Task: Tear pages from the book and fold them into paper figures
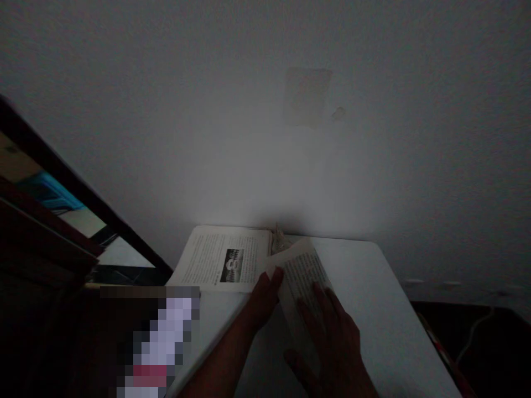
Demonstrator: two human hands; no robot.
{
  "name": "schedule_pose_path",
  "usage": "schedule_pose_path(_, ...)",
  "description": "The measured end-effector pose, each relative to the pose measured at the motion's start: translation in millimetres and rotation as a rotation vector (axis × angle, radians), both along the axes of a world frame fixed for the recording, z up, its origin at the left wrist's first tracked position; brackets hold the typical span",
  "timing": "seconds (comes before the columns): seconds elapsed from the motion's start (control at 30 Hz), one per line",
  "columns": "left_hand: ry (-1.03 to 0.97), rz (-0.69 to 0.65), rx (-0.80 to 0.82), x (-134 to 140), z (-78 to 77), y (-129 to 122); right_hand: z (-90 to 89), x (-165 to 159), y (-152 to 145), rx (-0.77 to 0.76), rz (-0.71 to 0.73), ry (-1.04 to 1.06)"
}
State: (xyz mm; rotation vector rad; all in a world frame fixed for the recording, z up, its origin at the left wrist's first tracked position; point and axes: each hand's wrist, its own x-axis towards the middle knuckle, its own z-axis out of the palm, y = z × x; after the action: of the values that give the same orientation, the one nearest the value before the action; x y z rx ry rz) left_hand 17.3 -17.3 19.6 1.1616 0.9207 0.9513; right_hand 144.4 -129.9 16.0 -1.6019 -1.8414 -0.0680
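A book (207, 260) with printed text and a dark picture lies on the far left part of the white table. Right beside it, a printed page (301, 268) is tilted at an angle; whether it is still attached to the book I cannot tell. My left hand (265, 296) is closed on the page's left edge, its thumb on top. Over the page's lower right part my right hand (334, 337) lies flat, fingers spread. A small crumpled piece of paper (280, 239) sticks up at the back, between book and page.
The white table (365, 287) stands against a grey wall (186, 138) with a patch mark on it. At left are a dark slanted frame (83, 188) and a blue object (56, 190) behind it. A pale cable (473, 329) runs at the right. A pixelated area covers the lower left.
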Motion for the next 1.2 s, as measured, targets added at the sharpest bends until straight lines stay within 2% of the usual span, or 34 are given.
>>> schedule_pose_path(0.1, -0.074, -0.099, -0.032, 3.5, 2.0, 1.6, 4.0, 12.2, -2.2, 0.019, 0.026, 0.019)
schedule_pose_path(0.2, -0.109, -0.146, -0.057, 4.3, -0.4, 3.3, 14.1, 36.7, 6.0, -0.043, 0.002, 0.184)
schedule_pose_path(0.3, -0.125, -0.205, -0.1, 4.5, -2.5, 4.2, 23.3, 64.4, 27.2, -0.159, -0.076, 0.498)
schedule_pose_path(0.33, -0.127, -0.235, -0.108, 4.9, -2.6, 4.2, 24.4, 72.0, 35.7, -0.253, -0.065, 0.652)
schedule_pose_path(0.43, -0.116, -0.313, -0.093, 7.2, -3.1, 4.2, 19.9, 85.6, 58.7, -0.559, 0.197, 1.134)
schedule_pose_path(0.5, -0.089, -0.342, -0.087, 8.8, -4.1, 4.6, 12.1, 87.0, 68.6, -0.671, 0.301, 1.314)
schedule_pose_path(0.53, -0.066, -0.345, -0.09, 9.3, -4.9, 5.0, 7.7, 86.1, 71.6, -0.703, 0.331, 1.343)
schedule_pose_path(0.63, 0.04, -0.315, -0.103, 9.6, -7.2, 6.5, -4.1, 82.5, 74.0, -0.643, 0.326, 1.369)
schedule_pose_path(0.9, 0.321, -0.052, 0.044, 9.3, -8.2, 6.6, -17.3, 90.7, 67.4, -0.552, 0.272, 1.427)
schedule_pose_path(1.2, 0.356, -0.014, 0.03, 14.6, -9.7, 6.7, -22.1, 89.8, 66.9, -0.535, 0.197, 1.351)
